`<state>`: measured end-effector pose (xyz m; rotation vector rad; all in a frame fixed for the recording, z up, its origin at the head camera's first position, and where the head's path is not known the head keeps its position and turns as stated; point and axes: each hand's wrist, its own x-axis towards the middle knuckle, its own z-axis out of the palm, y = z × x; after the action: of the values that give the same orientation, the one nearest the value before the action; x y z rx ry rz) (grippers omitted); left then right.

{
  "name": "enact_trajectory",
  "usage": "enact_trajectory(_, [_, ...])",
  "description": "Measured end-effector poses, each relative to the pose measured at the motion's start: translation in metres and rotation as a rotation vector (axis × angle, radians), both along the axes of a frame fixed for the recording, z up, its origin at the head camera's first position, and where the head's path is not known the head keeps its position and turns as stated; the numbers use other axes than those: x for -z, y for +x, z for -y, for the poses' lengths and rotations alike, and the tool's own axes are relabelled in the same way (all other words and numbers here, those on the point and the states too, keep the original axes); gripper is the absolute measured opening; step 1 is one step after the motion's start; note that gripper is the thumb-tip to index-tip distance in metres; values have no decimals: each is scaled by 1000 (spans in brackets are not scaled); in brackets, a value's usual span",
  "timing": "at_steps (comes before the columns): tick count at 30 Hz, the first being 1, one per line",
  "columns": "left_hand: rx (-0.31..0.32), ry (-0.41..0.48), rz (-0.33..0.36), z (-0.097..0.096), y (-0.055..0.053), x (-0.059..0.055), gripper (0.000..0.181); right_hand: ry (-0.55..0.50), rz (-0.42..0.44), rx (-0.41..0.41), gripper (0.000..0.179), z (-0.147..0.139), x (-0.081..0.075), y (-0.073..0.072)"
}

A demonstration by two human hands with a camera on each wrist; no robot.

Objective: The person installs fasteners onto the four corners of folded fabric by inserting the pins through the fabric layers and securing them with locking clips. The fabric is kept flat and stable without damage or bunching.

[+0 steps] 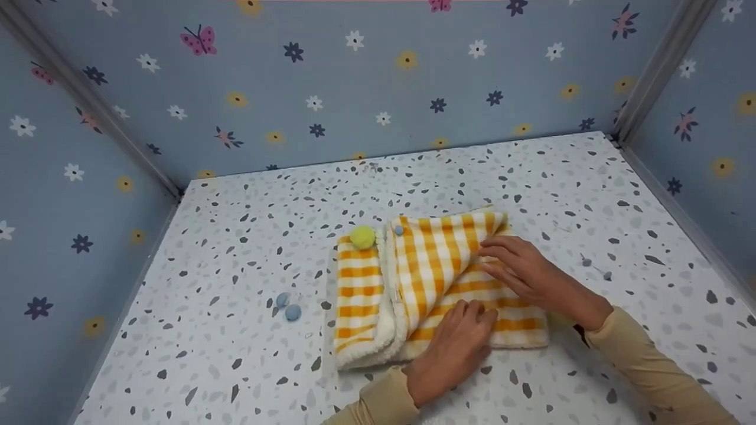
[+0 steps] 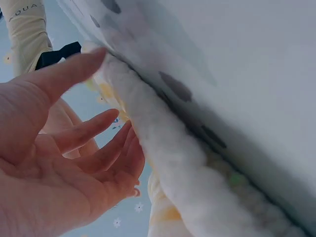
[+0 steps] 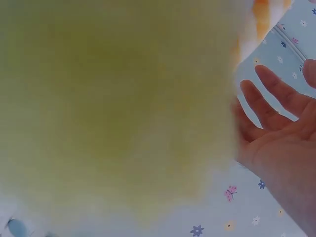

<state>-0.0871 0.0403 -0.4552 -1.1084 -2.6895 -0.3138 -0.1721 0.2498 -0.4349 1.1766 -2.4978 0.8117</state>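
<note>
A folded orange-and-white checked cloth (image 1: 360, 289) with a white fleecy lining lies on the speckled table, one corner of its top layer turned over diagonally. My left hand (image 1: 458, 339) rests on the near part of the cloth, fingers loosely bent. In the left wrist view, the left thumb (image 2: 74, 69) lies along the fleecy edge (image 2: 163, 143), with the fingers on its other side. My right hand (image 1: 522, 271) is at the folded-over flap (image 1: 437, 254), its fingertips right at the flap's edge. In the right wrist view, its fingers (image 3: 281, 91) are spread and relaxed.
A yellow pompom (image 1: 362, 237) and a small blue ball (image 1: 398, 230) sit at the cloth's far side. Two blue balls (image 1: 293, 312) lie left of it, and two small grey-blue ones (image 1: 607, 275) lie right. Flower-patterned walls (image 1: 331, 77) enclose the table. A blurred yellow-green mass (image 3: 113, 113) fills much of the right wrist view.
</note>
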Motion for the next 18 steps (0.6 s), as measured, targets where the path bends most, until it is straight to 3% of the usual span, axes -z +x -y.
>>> enact_trajectory(5, [1,28,-98,0,0,2,10,28,38,23,30,-8,3,3])
enact_trajectory(9, [-2,49,-128,0,-1,1,6,20,23,52,30,-16,6,6])
enact_trajectory(12, [15,84,-85,-1,-1,0,4,14,-5,78,30,-22,9,7])
enact_trajectory(18, [100,194,87,2,-2,-2,30,12,-8,180,29,-41,14,12])
